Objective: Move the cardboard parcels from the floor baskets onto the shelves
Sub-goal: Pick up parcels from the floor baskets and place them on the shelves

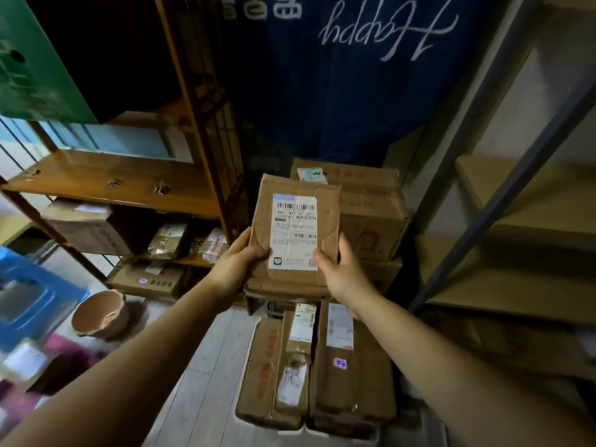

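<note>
Holding a flat cardboard parcel up in the air, the person has it pinched at its lower edge from both sides: the left hand clamps the lower left corner, thumb on the front face beside the white shipping label, and the right hand clamps the lower right corner the same way, fingers hidden behind. So the parcel stands up and away from both grips, label facing the wearer. It looks light and thin, its creased, taped board a bit soft, so it may flex; taking it by the two opposite edges, as here, seems wise, since glossy tape could be slippery. Directly below the grips, more parcels sit packed in a white floor basket. Beyond the held parcel, bigger cartons are stacked. Left of the left grip stands a wooden shelf, part filled; right of the right grip, a metal-framed shelf has bare boards, likely the easier landing.
</note>
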The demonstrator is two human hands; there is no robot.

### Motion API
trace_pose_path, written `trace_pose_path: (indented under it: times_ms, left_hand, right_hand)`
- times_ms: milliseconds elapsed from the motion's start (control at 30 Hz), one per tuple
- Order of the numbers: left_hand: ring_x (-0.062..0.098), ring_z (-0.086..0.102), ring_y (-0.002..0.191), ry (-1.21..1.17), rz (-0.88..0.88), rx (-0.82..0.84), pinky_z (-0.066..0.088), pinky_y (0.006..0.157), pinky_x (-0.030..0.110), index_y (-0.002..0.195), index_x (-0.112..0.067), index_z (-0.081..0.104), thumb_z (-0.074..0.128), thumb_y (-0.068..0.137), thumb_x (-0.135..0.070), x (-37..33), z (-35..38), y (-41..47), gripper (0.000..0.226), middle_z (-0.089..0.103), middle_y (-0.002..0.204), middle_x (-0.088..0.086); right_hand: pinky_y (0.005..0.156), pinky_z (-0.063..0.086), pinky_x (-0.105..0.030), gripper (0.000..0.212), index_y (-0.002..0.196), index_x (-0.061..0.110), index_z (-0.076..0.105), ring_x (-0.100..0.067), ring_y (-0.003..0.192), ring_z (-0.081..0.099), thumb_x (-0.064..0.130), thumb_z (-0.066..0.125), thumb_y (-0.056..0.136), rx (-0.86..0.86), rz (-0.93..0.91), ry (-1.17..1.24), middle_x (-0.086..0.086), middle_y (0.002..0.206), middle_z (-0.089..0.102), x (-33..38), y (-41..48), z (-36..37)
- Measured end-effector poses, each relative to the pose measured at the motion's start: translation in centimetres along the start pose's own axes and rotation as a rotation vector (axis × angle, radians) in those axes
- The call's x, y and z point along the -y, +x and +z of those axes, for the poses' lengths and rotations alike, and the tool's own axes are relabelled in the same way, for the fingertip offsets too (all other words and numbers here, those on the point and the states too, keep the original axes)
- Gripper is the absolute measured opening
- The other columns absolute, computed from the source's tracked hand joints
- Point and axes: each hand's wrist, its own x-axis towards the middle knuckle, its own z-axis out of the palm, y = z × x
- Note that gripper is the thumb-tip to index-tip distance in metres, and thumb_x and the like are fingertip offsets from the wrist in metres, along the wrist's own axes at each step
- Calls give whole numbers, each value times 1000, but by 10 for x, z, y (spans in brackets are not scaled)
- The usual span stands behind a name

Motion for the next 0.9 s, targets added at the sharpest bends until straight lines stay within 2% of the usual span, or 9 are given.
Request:
trace_pose_path:
  times_ms: [133,233,300,367,467,567,667,900]
  left_hand:
    - [31,67,103,-3,-20,-38,51,92,55,137,-36,42,64,85,-28,30,-27,17,57,65,121,10]
    - [31,67,103,14,-38,-91,53,90,53,140,-40,38,70,73,-36,60,-42,28,75,65,121,8]
    - [31,68,102,36,-46,-110,54,88,52,141,-42,35,72,71,-39,95,-55,41,79,65,122,8]
    - [29,69,98,45,-70,-137,57,78,46,142,-42,36,69,79,-35,131,-68,53,71,65,120,9]
    - [29,70,93,52,-100,-152,56,62,36,134,-41,45,59,90,-26,190,-85,68,49,68,114,8]
    - [28,71,91,25,-113,-187,56,62,38,121,-44,53,56,92,-23,240,-102,86,36,70,109,7]
    - [27,72,90,21,-125,-218,56,60,37,132,-40,50,58,91,-23,298,-121,111,45,70,110,6]
    - [18,71,77,34,-177,-244,53,50,30,131,-37,50,55,92,-23,415,-153,146,42,71,105,4]
  right_hand:
    - [106,38,-32,77,156,31,3,-19,137,40,30,54,98,15,29,-54,4,155,33,-25,20,26]
    - [103,39,-33,84,152,40,-13,-24,141,34,33,52,99,58,31,-209,5,161,19,-48,29,40]
    - [101,38,-33,81,152,39,-14,-26,143,29,36,48,100,87,33,-379,5,163,7,-76,40,53]
    - [104,36,-33,77,154,33,-11,-27,146,21,39,45,101,107,2,-537,6,163,-9,-109,52,69]
    - [114,27,-39,74,155,30,-7,-28,149,7,42,43,101,143,0,-676,6,161,-20,-163,73,97]
    - [118,19,-46,72,155,31,-6,-31,150,-3,44,40,101,166,20,-788,3,161,-21,-213,97,120]
    - [120,10,-48,71,155,29,-6,-29,149,-10,48,35,101,178,14,-946,-3,162,-20,-265,125,141]
    - [117,-10,-51,73,155,23,-7,-31,148,-18,55,28,100,237,18,-1272,-11,162,-15,-367,164,183]
